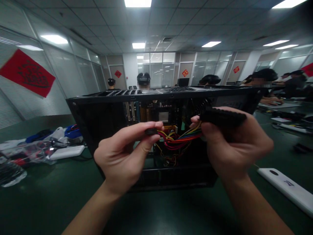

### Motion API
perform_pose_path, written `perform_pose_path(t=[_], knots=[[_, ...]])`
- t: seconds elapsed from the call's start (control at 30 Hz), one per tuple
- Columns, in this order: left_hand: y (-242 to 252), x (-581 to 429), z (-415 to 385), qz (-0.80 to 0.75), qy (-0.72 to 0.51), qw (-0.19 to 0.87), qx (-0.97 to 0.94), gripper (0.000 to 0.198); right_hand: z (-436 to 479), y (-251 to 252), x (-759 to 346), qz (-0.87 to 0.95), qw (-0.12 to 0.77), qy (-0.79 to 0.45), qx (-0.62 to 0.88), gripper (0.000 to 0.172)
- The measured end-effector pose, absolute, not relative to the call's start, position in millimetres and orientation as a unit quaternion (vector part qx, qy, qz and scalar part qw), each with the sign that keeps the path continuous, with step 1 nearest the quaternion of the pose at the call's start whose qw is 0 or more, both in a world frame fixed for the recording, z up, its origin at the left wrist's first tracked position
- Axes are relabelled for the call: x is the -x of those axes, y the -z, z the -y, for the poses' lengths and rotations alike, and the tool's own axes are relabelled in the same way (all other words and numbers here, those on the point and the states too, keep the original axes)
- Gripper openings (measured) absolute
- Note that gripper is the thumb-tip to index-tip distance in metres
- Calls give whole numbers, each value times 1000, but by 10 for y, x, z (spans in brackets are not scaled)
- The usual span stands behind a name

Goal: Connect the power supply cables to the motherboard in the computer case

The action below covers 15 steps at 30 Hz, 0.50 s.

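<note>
Before me stands a black computer case (156, 178) with its side off, a motherboard (153, 109) showing inside. My left hand (124, 151) pinches a small black plug (151, 131) between thumb and fingers. Between my thumb and fingers, my right hand (234, 143) grips a long black connector (222, 118), turned lengthwise. A bundle of coloured wires (179, 140), red, orange, yellow and green, runs between the two pieces in front of the case opening. Thinner yellow wires hang lower inside the case. My fingers hide part of both pieces.
On the green table (61, 195), clear plastic bags (31, 151) and a white power strip (67, 152) lie at left. A white device (287, 186) lies at right. Other people sit beyond the case, and a co-worker's hand (272, 100) rests on a far table.
</note>
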<state>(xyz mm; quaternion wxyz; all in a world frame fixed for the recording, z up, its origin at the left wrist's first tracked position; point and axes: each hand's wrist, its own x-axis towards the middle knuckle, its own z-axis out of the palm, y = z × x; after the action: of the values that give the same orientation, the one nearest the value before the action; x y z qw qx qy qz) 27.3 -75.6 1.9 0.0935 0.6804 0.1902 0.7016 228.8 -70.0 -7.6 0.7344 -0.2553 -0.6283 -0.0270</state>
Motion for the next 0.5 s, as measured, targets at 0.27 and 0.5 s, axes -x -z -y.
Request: perform_pose_path(t=[0.27,0.5], knots=[[-65,-357,620,-288,-597,387,-641,38,582,-57,-2422,677,545,-415,270,32],[37,-229,273,-307,-382,443,-751,49,618,-82,-2343,649,635,-319,273,29]])
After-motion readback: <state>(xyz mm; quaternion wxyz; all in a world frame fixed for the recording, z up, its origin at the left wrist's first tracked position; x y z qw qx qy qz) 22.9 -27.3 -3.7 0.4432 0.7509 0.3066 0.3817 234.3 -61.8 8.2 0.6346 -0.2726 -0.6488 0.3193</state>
